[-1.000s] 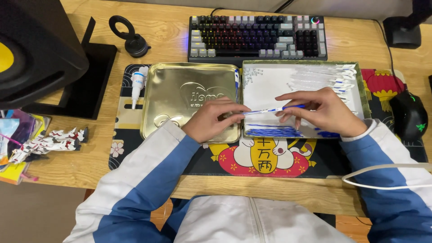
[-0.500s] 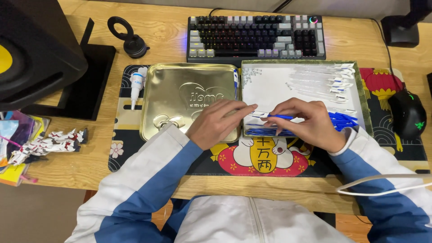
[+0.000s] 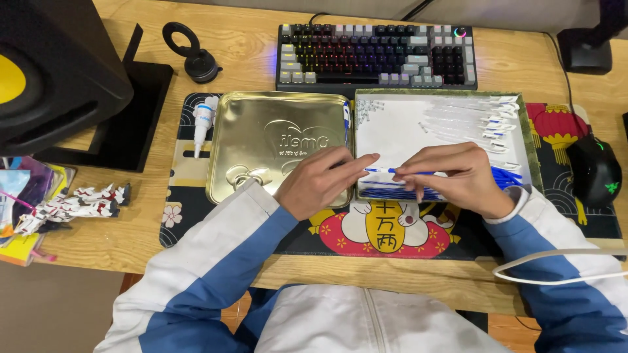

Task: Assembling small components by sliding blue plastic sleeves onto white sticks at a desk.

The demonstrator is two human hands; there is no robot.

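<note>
Fingers of both your hands pinched one blue pen (image 3: 392, 171): left hand (image 3: 324, 180) at its tip, right hand (image 3: 451, 178) on its barrel, over the white-lined tin (image 3: 386, 131) beside the gold lid (image 3: 261, 137).

Since a second ago, drawn back from the tray's (image 3: 533, 140) right half toward its near left corner: right hand (image 3: 458, 180), now close against left hand (image 3: 324, 180). Blue pen (image 3: 399, 172) now bridged between both sets of fingertips, level, where earlier gripped further right, above the blue pile (image 3: 504, 178).
</note>
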